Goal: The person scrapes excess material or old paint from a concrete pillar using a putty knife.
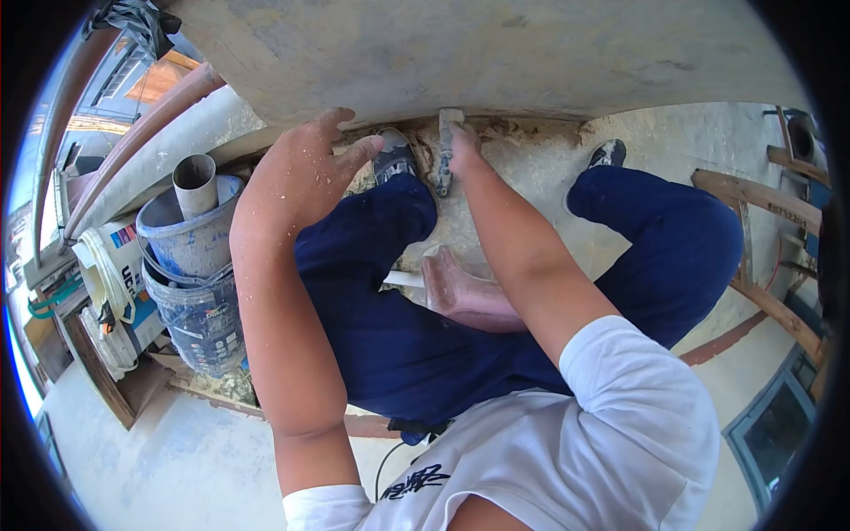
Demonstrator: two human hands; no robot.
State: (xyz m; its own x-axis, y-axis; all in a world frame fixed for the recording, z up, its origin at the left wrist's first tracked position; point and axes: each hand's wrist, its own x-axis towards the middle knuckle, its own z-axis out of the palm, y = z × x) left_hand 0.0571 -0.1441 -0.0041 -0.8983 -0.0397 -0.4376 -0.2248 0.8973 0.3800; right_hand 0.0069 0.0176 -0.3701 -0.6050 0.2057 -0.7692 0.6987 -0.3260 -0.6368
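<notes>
My right hand [464, 149] is closed round a narrow, plaster-smeared hand tool [446, 133], whose wide end touches the bottom edge of the grey wall [496, 53] between my shoes. My left hand [320, 164] is raised in front of the wall, above my left shoe [394, 157]. Its fingers are apart, nothing is in them, and pale specks dot the skin and forearm. A rough, brownish seam [522, 131] runs along the foot of the wall. Under my legs lies a dusty pink object [465, 292], partly hidden by my trousers and right arm.
Stained buckets [190, 319] with a pipe [196, 186] standing in the upper one are at the left, beside a white container [115, 265]. Wooden beams [770, 202] stand at the right. Pinkish poles [142, 133] slant across the upper left. A framed window [779, 425] shows at lower right.
</notes>
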